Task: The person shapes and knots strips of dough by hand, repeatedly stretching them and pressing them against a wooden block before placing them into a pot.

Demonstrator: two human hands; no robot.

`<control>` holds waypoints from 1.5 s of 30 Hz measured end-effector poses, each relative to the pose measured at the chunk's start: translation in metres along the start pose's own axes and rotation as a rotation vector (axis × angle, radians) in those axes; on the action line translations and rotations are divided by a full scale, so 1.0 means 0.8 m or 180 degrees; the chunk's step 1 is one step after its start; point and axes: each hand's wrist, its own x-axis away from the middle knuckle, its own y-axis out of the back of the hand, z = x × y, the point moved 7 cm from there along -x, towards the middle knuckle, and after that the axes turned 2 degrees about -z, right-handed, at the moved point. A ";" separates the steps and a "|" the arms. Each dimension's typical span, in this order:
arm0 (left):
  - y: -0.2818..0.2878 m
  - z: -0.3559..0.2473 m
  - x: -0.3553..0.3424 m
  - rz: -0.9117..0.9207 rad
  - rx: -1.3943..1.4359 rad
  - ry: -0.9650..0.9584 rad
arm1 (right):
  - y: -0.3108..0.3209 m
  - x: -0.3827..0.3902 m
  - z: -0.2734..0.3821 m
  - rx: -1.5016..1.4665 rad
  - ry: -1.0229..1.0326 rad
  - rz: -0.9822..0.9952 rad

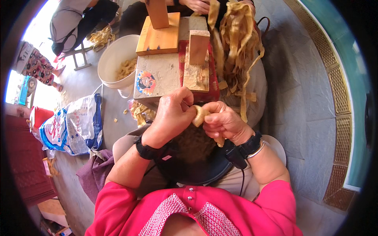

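Observation:
My left hand [172, 114] and my right hand [226, 122] meet in front of me, both closed on a pale yellow strip [199, 116]. Between them the strip bends into a thick loop or knot; I cannot tell which. Its loose end hangs below my right fingers. What the strip is made of is unclear. Under my hands a dark basin [189, 173] rests between my legs. Just beyond stands a worn bench [157, 74], with an upright wooden block [199, 47] on a plank. To its right hangs a bundle of long yellowish strips [238, 39].
Left of the bench is a white bucket [114, 83] with small yellowish pieces inside. A blue and white sack [75, 126] and purple cloth [94, 169] lie on the left. Across the bench, another person's hand [197, 5] touches strips. A bag of pieces [141, 112] sits near my left forearm.

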 end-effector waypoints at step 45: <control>-0.028 -0.009 0.033 0.2433 -0.0226 -0.0187 | -0.007 0.036 0.049 0.3858 0.1040 -0.0808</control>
